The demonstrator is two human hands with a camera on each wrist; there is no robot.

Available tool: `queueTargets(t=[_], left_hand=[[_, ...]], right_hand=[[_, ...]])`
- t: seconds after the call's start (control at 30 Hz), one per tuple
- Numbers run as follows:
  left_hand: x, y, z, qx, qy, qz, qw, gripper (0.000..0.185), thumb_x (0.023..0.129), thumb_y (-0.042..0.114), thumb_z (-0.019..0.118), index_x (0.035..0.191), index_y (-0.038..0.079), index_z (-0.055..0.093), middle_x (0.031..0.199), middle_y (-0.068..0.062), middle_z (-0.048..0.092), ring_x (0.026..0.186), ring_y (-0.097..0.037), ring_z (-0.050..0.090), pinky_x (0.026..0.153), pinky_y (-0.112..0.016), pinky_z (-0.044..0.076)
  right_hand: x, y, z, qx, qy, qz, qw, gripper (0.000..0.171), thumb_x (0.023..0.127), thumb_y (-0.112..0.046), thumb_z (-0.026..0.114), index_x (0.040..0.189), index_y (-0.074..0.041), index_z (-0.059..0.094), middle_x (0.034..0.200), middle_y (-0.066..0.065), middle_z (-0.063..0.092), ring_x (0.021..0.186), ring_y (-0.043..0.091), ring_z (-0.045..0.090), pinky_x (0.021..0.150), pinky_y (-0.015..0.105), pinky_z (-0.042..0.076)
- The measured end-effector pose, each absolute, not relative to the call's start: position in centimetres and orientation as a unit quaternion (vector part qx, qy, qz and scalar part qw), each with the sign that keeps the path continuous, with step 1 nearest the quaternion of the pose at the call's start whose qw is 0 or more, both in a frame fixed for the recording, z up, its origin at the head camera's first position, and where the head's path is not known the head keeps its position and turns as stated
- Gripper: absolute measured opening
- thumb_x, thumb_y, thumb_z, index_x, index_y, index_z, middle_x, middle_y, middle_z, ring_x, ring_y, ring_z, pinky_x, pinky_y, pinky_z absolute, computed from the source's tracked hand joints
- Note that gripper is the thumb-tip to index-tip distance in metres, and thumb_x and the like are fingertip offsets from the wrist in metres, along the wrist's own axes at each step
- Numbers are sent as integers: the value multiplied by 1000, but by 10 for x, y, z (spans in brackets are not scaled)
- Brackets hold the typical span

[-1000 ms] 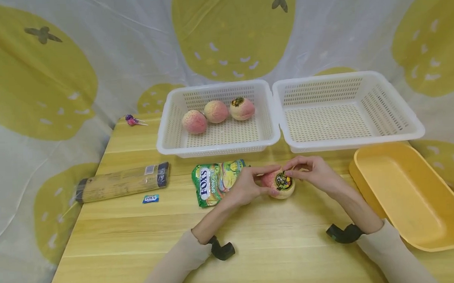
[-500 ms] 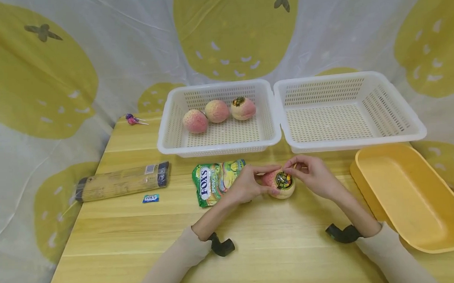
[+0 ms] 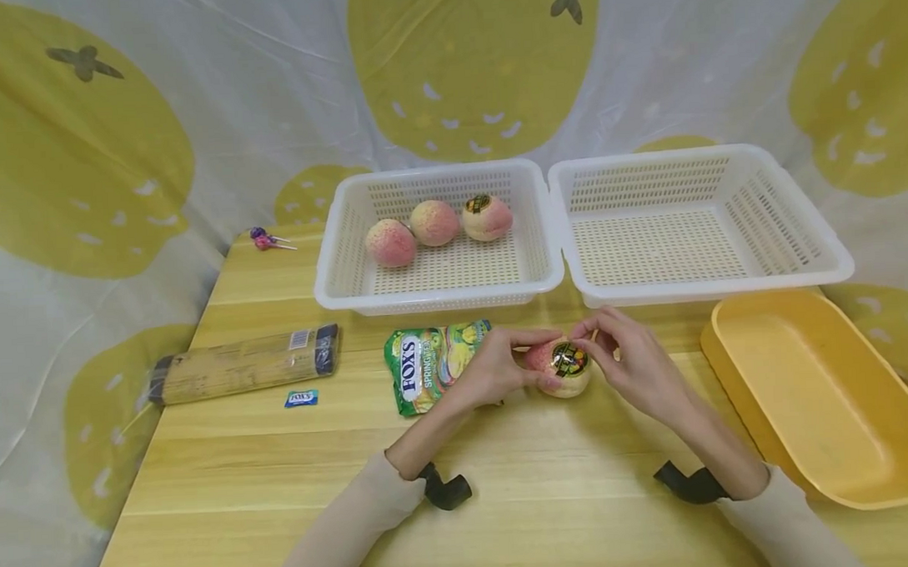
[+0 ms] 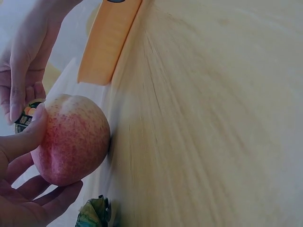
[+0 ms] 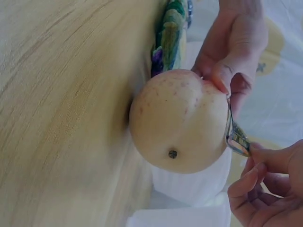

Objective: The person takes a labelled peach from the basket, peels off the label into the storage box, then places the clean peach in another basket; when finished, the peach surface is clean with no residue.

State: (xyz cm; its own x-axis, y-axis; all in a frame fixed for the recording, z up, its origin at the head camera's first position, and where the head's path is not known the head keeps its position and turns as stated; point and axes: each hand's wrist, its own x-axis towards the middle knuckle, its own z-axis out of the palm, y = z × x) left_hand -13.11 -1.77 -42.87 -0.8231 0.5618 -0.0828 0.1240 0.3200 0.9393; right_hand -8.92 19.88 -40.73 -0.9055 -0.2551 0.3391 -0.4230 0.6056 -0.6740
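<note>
A pink and cream peach (image 3: 569,387) sits on the wooden table in front of the baskets. My left hand (image 3: 495,372) grips it from the left, thumb and fingers around its side. On the peach's upper face is a round dark sticker (image 3: 569,359) with fruit pictures. My right hand (image 3: 637,360) pinches the sticker's edge between thumb and finger. In the right wrist view, the sticker (image 5: 238,139) is bent away from the skin on the right hand's side, its other part still against the peach (image 5: 182,118). The left thumb lies beside the sticker (image 4: 27,115) in the left wrist view.
Behind, a white basket (image 3: 439,299) holds 3 peaches, beside a second white basket (image 3: 717,288). An orange-yellow tub (image 3: 818,396) stands right. Leftward lie a green Fox's candy bag (image 3: 427,372), a small blue candy (image 3: 301,398), a plastic-wrapped straw-coloured bundle (image 3: 247,366) and lollipops (image 3: 265,240).
My right hand has turned, its fingers lifting and pulling the sticker's edge rightward. The sticker now shows more glare and looks bent. My left hand keeps its hold on the peach.
</note>
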Motion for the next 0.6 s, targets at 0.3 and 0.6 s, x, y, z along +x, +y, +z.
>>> queueTargets(t=[0.3,0.6], left_hand=[[-132,-18,-429,215,776,554,211,61,75,2,90,132,8,71,137,-10,69,127,-24,66,98,-31,58],[-132,-20,-430,204,772,559,224,62,77,4,90,135,11,70,141,-9,67,119,-19,68,91,-25,58]], right_hand=[[-80,224,-364,129,-881,433,142,14,92,3,73,100,-8,72,88,-2,67,71,2,55,61,14,43],[-73,315,-340,17,-885,461,60,11,96,-7,72,107,-7,74,92,-22,72,74,0,62,66,12,47]])
